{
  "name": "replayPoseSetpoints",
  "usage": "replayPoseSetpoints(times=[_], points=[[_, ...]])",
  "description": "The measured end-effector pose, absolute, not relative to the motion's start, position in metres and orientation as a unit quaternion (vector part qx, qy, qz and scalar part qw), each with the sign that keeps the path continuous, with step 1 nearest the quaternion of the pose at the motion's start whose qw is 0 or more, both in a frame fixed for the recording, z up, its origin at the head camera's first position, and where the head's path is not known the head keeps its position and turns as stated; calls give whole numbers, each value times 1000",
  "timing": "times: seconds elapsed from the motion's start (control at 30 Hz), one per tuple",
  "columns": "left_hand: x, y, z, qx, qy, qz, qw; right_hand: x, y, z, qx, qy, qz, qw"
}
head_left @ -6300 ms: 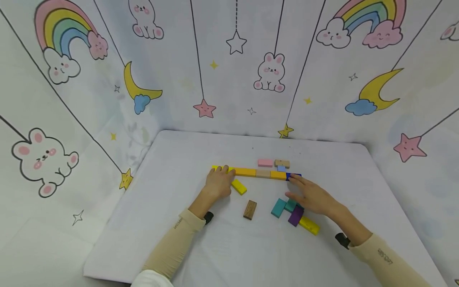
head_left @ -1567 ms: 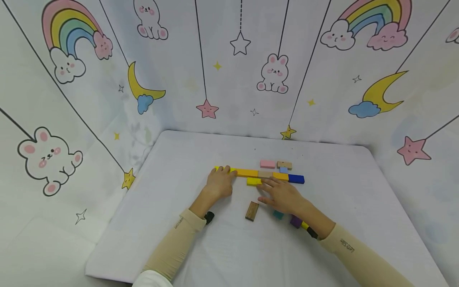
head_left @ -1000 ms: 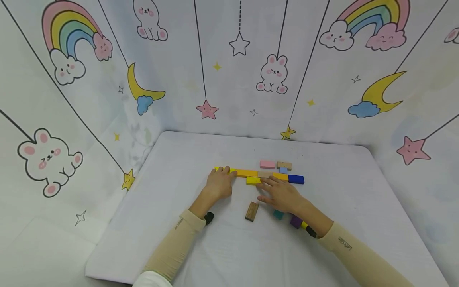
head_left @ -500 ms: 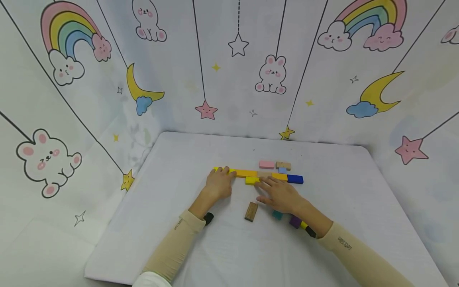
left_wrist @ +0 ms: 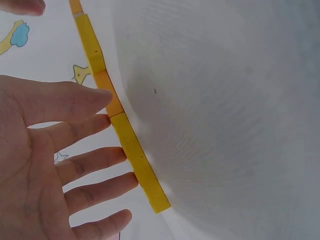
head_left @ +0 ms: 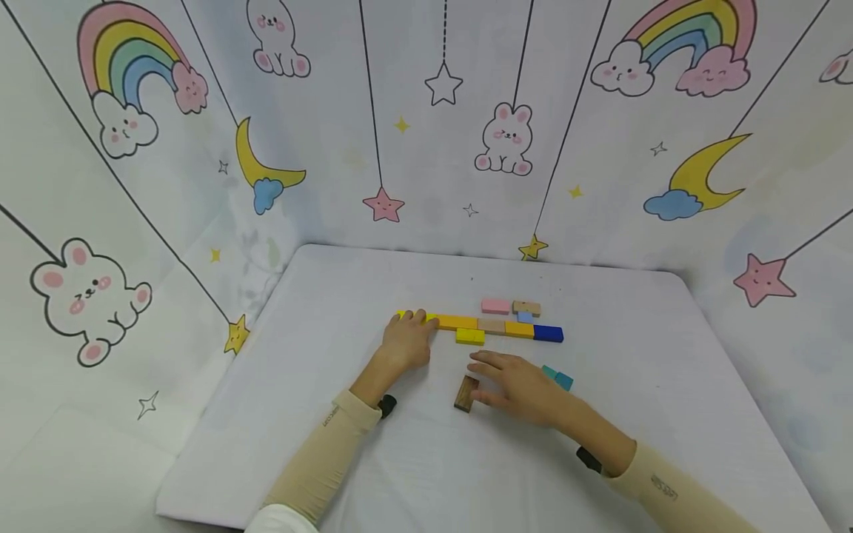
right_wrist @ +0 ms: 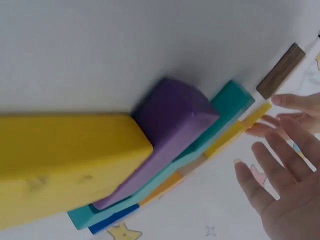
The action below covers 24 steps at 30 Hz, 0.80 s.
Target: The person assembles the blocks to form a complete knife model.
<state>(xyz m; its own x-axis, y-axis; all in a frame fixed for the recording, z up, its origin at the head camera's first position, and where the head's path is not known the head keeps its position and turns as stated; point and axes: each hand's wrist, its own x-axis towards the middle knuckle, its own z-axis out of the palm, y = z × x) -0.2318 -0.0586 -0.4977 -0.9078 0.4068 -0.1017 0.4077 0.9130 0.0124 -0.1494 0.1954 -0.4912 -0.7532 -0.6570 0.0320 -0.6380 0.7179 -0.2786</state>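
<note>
My left hand [head_left: 408, 342] is at the left end of a row of blocks, its extended fingertips against the end yellow block [left_wrist: 142, 162] in the left wrist view. Rightward the row runs through an orange-yellow block [head_left: 457, 322], a tan block [head_left: 491, 326], an orange block [head_left: 519, 330] and a dark blue block [head_left: 549, 333]. A loose yellow block [head_left: 469, 337] lies along the row's near side. My right hand [head_left: 523, 385] holds nothing; its relaxed fingers are spread, and the thumb overlaps the edge of a dark brown wooden block [head_left: 465, 393] in the head view.
Behind the row lie a pink block [head_left: 495, 306], a light wooden block [head_left: 526, 307] and a small light blue block [head_left: 525, 317]. Teal blocks [head_left: 563, 380] show past my right hand. A purple block [right_wrist: 167, 120] and another yellow block [right_wrist: 65, 160] appear in the right wrist view.
The loose yellow block, slanted near my left hand at first, now lies along the row. My right hand has left it and come nearer, toward the brown block. My left hand stays put.
</note>
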Motion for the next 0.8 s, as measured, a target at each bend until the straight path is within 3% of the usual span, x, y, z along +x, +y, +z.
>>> replayPoseSetpoints(times=[0.43, 0.8], points=[[-233, -59, -500, 211, 976, 3, 53, -122, 200, -498, -374, 916, -126, 75], [-231, -59, -497, 213, 976, 2, 53, -107, 199, -502, -384, 917, -85, 71]])
